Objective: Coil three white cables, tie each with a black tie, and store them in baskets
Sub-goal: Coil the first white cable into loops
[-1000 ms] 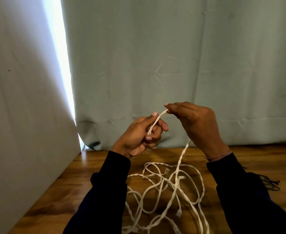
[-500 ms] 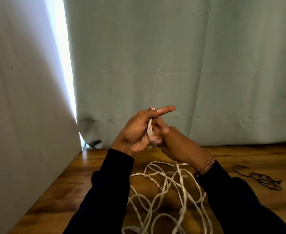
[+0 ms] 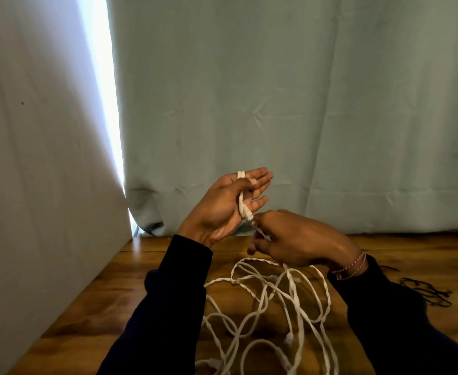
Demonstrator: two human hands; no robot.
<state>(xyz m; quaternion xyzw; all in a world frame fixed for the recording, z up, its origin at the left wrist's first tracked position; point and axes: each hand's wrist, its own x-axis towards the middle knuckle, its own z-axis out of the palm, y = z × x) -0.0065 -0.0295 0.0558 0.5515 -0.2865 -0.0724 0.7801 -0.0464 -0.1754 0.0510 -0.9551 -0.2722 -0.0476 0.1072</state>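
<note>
My left hand [image 3: 222, 209] is raised above the table with the palm turned up and the fingers straight. The end of a white cable [image 3: 241, 201] lies across the palm, its plug hanging at the heel, and the thumb pins it there. Just below it my right hand [image 3: 301, 239] has curled fingers that pinch the same cable under the plug. From there the cable runs down into a loose tangle of white cable loops [image 3: 271, 307] on the wooden table [image 3: 108, 301]. A bunch of black ties [image 3: 425, 290] lies on the table to the right, beside my right sleeve.
A pale green curtain [image 3: 303, 117] hangs along the table's far edge. A white panel [image 3: 33, 185] closes the left side, with a bright gap between the two. No baskets are in view.
My left hand has opened its fingers flat, with the cable end laid over the palm. My right hand has dropped lower and to the right, drawing the cable downward.
</note>
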